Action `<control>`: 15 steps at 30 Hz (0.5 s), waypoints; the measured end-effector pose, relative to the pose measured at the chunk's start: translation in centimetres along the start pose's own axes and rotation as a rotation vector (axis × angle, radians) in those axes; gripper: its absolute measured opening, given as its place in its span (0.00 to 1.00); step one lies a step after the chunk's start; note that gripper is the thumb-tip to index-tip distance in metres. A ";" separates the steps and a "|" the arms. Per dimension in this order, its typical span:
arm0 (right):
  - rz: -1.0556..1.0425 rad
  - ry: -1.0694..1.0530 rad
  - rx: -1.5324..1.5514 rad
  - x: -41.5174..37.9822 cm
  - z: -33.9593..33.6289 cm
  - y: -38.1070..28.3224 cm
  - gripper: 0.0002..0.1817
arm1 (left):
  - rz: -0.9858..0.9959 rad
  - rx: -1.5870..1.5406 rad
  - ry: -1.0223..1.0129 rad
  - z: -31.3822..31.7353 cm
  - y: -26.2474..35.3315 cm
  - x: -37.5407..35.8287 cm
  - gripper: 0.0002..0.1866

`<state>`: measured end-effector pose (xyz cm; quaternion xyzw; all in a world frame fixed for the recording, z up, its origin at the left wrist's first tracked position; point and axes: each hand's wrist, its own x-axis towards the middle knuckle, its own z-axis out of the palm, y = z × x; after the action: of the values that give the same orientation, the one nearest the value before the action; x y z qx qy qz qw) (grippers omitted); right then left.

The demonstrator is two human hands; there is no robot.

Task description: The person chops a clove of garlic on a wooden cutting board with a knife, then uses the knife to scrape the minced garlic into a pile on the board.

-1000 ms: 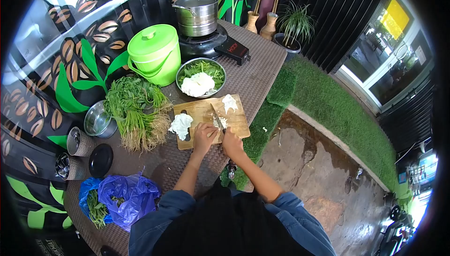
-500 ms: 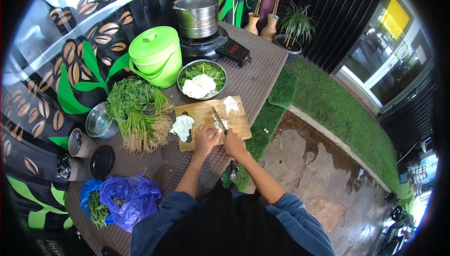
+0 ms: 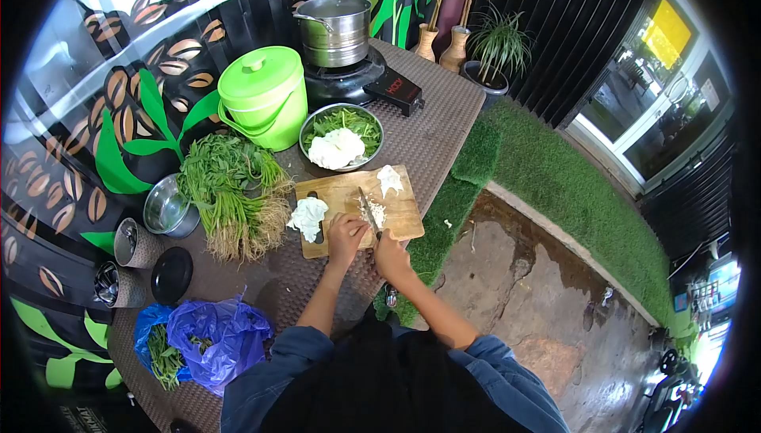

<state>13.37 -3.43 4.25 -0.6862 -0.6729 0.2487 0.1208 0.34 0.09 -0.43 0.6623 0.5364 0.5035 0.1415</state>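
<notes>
A wooden cutting board (image 3: 341, 190) lies near the table's right edge. My right hand (image 3: 391, 257) is wrapped round the handle of a knife (image 3: 367, 207), whose blade points away from me over the board. Beside the blade, my left hand (image 3: 347, 235) has its fingers bent and pressed together at the board; what they hold, if anything, is too small to name. Small pale chopped bits (image 3: 378, 213) lie around the blade. One crumpled white piece (image 3: 307, 217) rests at the board's left side, another white piece (image 3: 389, 180) at its upper right.
Behind the board stand a metal bowl of leaves (image 3: 374, 132), a green lidded bucket (image 3: 265, 96) and a steel pot (image 3: 336, 37) on a stove. Leafy greens with roots (image 3: 234, 195), a glass bowl (image 3: 170, 207) and purple-blue bags (image 3: 222, 338) are on the left.
My right hand and the knife have shifted slightly towards me and to the left. More of the chopped bits show to the right of the blade.
</notes>
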 end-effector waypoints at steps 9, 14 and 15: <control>-0.011 -0.101 0.024 1.3 -0.9 0.1 0.19 | 0.079 0.090 -0.027 -0.3 0.3 0.1 0.03; 0.082 -0.023 0.039 1.2 0.5 -0.4 0.19 | 0.012 0.020 -0.024 -0.4 0.4 0.1 0.05; 0.080 -0.030 0.038 1.6 0.5 -0.2 0.19 | 0.006 0.024 -0.022 -0.4 0.1 -0.2 0.05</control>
<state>12.88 -1.91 3.69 -0.7063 -0.6418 0.2761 0.1138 0.14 -0.22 -0.25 0.6712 0.5387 0.4901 0.1381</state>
